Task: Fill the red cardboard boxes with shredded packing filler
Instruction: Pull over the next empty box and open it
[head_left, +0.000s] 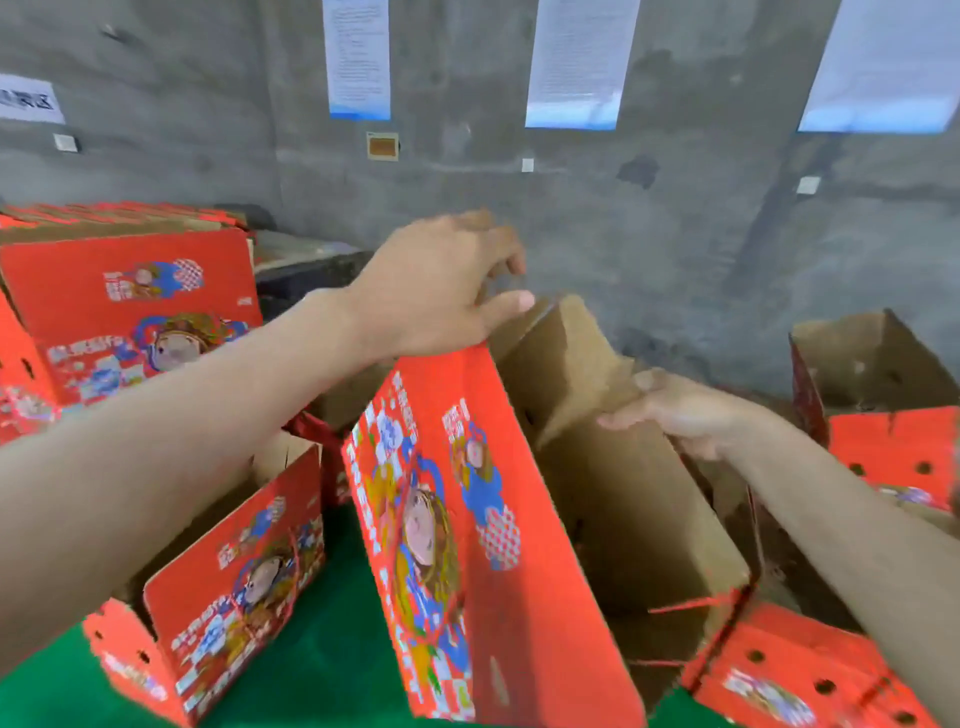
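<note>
A red cardboard box (467, 519) with a cartoon print stands tilted in the middle of the head view, its brown inside open toward the wall. My left hand (441, 286) rests on the top edge of its red flap, thumb over the rim. My right hand (680, 410) grips a brown inner flap (582, 374) of the same box. No shredded filler shows inside it or anywhere else.
Another open red box (228, 587) stands at the lower left on a green surface (322, 649). A stack of red boxes (124, 301) fills the left. More open boxes (893, 447) sit at the right. A grey concrete wall (649, 234) with posted papers rises close behind.
</note>
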